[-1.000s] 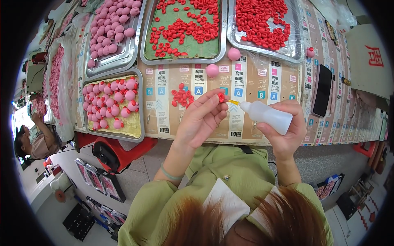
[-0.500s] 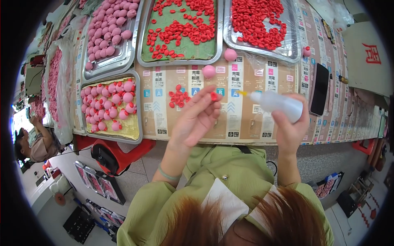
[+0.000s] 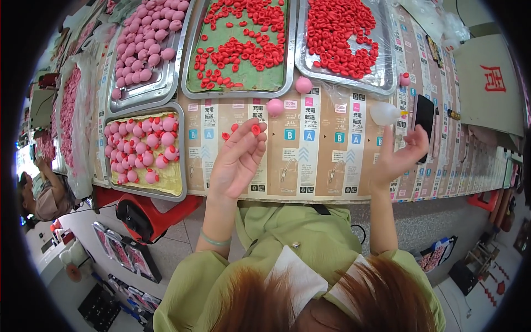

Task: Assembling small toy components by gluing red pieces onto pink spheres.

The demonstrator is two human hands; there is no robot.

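Observation:
My left hand [image 3: 239,157] pinches a small red oval piece [image 3: 255,129] with a hollow middle between its fingertips. A few loose red pieces [image 3: 225,135] show behind that hand, the rest of their pile hidden by it. My right hand [image 3: 401,157] is empty, its fingers apart, just below a white squeeze bottle [image 3: 383,114] with a yellow tip. The bottle lies on its side on the table, tip toward the right. Two pink balls, one nearer [image 3: 275,108] and one farther [image 3: 303,84], rest beyond my left hand.
Along the back stand metal trays: one with pink balls [image 3: 145,47], one green-lined with red pieces [image 3: 191,83], one filled with red pieces [image 3: 381,83]. At left, a yellow-lined tray [image 3: 181,160] holds pink balls with red pieces. A black phone [image 3: 424,119] lies at right.
My right hand has let go of the squeeze bottle, which now lies on the table, and its fingers have spread. My left hand has shifted left, still pinching the red piece.

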